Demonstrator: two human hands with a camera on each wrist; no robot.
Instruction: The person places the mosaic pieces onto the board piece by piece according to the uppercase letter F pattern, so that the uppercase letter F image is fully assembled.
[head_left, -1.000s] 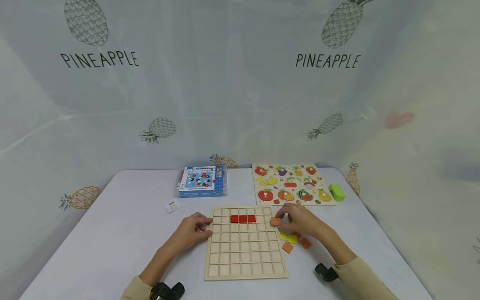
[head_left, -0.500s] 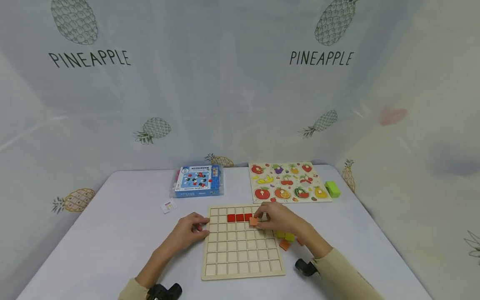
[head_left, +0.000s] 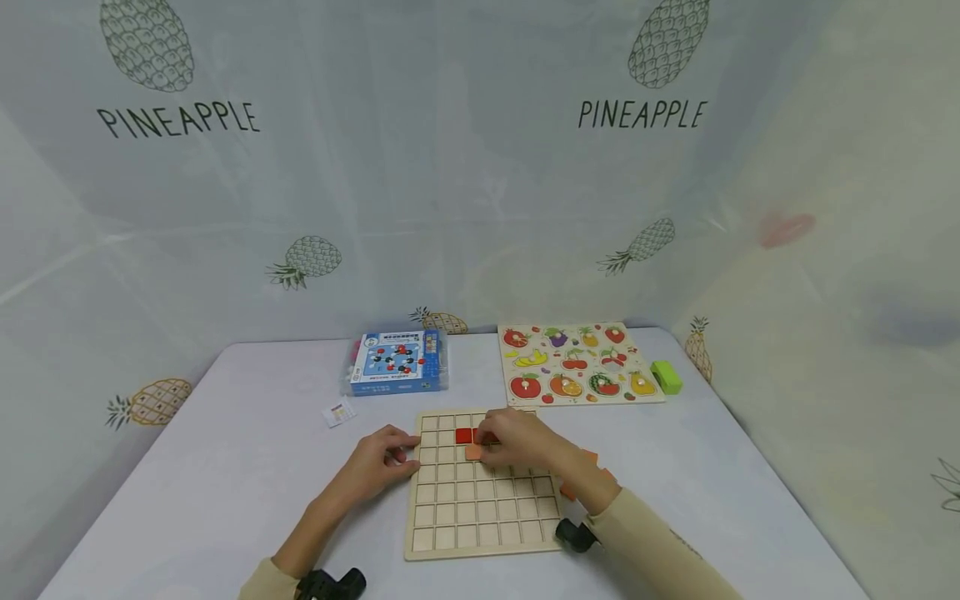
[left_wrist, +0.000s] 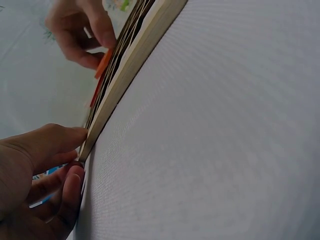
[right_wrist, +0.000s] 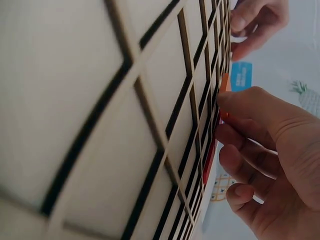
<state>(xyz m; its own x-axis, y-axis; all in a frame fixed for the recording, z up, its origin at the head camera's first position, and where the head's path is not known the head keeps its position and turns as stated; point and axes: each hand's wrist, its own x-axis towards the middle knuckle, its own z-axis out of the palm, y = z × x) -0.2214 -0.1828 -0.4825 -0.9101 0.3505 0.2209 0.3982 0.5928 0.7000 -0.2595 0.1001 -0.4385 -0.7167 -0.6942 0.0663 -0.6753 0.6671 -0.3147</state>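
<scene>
A wooden grid board [head_left: 446,517] lies in the middle of the table. My right hand [head_left: 519,440] pinches an orange square tile [head_left: 473,452] between thumb and fingers, just in front of a row of red tiles [head_left: 463,436]. That hand covers most of the red row. In the right wrist view the orange tile [right_wrist: 225,82] is tilted against the grid, its fit in a cell hard to tell. At the board's left edge, the thumb and fingertips of my left hand [head_left: 378,461] touch the rim, as the left wrist view also shows.
Loose orange tiles [head_left: 567,492] lie right of the board, partly behind the right forearm. Behind stand a blue boxed set [head_left: 397,367], a fruit puzzle board [head_left: 581,367] and a green block [head_left: 666,377]. A small printed card [head_left: 339,413] lies at the left.
My right hand has carried the orange tile leftward from the board's right edge to below the red row. The forearm now hides the yellow tiles. My left hand stays at the board's edge.
</scene>
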